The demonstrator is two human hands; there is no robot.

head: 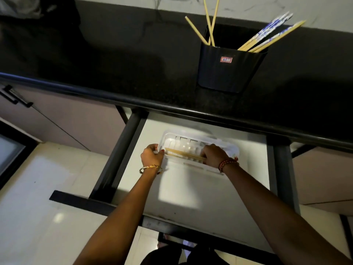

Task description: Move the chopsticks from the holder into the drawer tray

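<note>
A black holder (229,69) stands on the dark counter with several chopsticks (267,38) sticking out, some plain wood, some patterned blue and white. Below it, the open drawer (191,192) holds a clear plastic tray (191,139) at its back. A pair of wooden chopsticks (183,153) lies lengthwise in the tray. My left hand (151,154) grips the tray's left end. My right hand (214,155) is closed on the right end of that pair, inside the tray.
The black counter edge (172,109) overhangs the back of the drawer. Dark drawer rails (122,150) run along both sides. A cabinet door with a black handle (16,97) is at the left. Pale floor tiles lie below.
</note>
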